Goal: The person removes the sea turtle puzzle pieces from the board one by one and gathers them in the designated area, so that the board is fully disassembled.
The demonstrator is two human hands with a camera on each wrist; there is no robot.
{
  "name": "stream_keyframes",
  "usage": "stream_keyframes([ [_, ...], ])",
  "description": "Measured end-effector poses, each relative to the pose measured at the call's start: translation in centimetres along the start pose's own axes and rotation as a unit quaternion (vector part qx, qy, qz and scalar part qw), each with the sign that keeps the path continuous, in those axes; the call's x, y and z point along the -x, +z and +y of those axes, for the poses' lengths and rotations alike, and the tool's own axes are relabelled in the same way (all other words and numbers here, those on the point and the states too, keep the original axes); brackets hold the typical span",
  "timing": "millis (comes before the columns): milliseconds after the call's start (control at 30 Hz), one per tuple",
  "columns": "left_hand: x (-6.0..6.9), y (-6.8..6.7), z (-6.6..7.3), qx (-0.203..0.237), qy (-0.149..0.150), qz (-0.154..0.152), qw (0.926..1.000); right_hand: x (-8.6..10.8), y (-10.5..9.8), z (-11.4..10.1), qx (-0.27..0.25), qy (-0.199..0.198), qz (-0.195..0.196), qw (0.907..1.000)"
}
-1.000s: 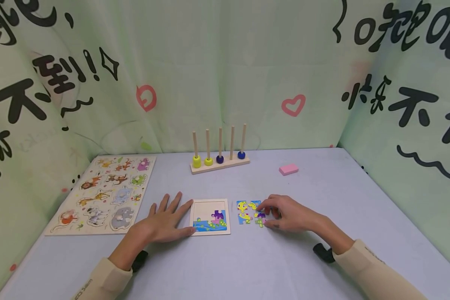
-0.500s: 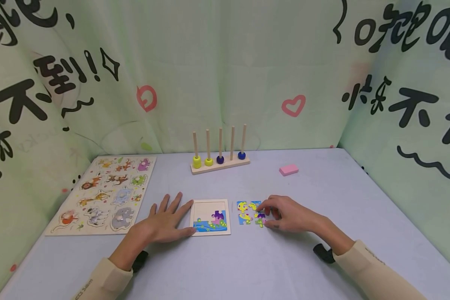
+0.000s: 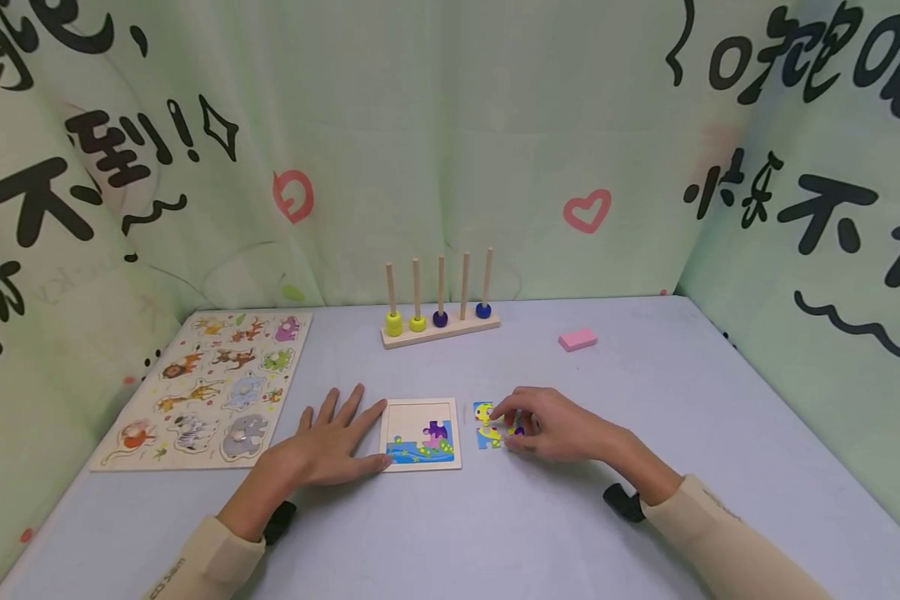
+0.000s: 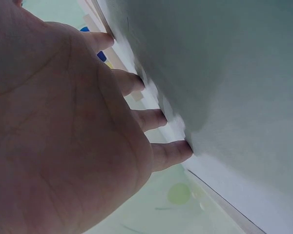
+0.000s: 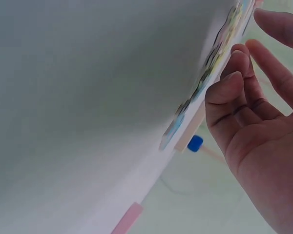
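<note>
A square wooden puzzle tray [image 3: 421,417] lies at mid-table, its lower part filled with blue, green and purple jigsaw pieces. My left hand [image 3: 322,446] is spread flat to the left of it, thumb and index finger touching its left edge. Fingertips [image 4: 178,152] of that hand rest on the tabletop. My right hand [image 3: 562,425] hovers over a group of loose jigsaw pieces [image 3: 484,438] right of the tray and partly hides them. In the right wrist view its thumb [image 5: 281,29] and index finger stand apart with nothing between them, the other fingers bent.
An animal peg puzzle board [image 3: 225,392] covers the left of the table. At the back stands a wooden peg rack [image 3: 450,332] with yellow and blue beads. A pink block [image 3: 577,338] lies at the back right. Printed curtains [image 3: 495,150] enclose the table.
Over the last half second my right hand has shifted left, from the right-hand loose pieces further across the group. The left hand and the tray stay where they were.
</note>
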State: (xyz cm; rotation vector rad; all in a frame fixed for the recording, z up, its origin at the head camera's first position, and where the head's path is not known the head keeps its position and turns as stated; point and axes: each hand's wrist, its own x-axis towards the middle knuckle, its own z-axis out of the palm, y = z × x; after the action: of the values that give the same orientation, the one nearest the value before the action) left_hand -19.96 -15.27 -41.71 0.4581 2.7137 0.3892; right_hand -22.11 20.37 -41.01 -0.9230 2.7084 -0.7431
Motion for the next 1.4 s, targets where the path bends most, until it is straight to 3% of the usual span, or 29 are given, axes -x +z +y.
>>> stream_keyframes([
  [467, -0.1, 0.0, 0.0, 0.000, 0.001, 0.003, 1.0000, -3.8, 1.3, -2.9, -0.002, -0.016, -0.024, 0.9996],
  [833, -1.0, 1.1, -1.3, 0.003, 0.006, 0.012, 0.9999, -6.0, 2.2, -4.3, -0.001, -0.021, -0.058, 0.9981],
  [1200, -0.4, 0.3, -0.6, 0.008, 0.005, -0.002, 1.0000, -6.6, 2.5, -4.8, 0.014, -0.006, -0.069, 0.9975],
  [1400, -0.7, 0.7, -1.0, 0.004, 0.001, -0.001, 1.0000, -6.6, 2.5, -4.9, 0.014, -0.008, -0.070, 0.9974],
])
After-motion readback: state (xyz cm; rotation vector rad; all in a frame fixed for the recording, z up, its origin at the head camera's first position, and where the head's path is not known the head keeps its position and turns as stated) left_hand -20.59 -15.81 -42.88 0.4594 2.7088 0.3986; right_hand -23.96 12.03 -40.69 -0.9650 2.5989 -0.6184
